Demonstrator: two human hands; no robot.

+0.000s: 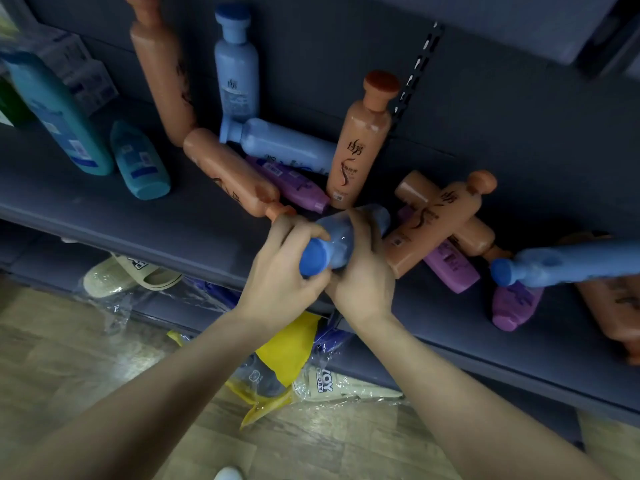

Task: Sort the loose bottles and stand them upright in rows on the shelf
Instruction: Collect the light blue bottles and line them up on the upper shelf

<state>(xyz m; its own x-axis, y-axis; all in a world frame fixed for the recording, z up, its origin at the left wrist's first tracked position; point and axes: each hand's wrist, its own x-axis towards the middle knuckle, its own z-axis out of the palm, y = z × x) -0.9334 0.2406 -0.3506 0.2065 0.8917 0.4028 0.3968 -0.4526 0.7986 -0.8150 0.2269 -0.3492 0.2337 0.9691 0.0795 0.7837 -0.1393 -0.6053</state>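
Observation:
Both hands hold one blue bottle (337,242) at the front edge of the dark shelf (138,209), cap towards me. My left hand (285,268) grips its cap end and my right hand (363,271) wraps its body. Loose bottles lie in a heap behind: an orange one (230,173), a blue one (284,143), purple ones (294,183), crossed orange ones (440,220) and a blue one at the right (568,259). Upright stand an orange bottle (362,143), a blue bottle (237,69) and a tall orange one (162,67).
Teal bottles (59,112) stand and lie at the shelf's left end. A purple bottle (516,303) and an orange one lie at the right. Below the shelf, bagged slippers (128,275) and a yellow packet (287,351) rest over a wooden floor.

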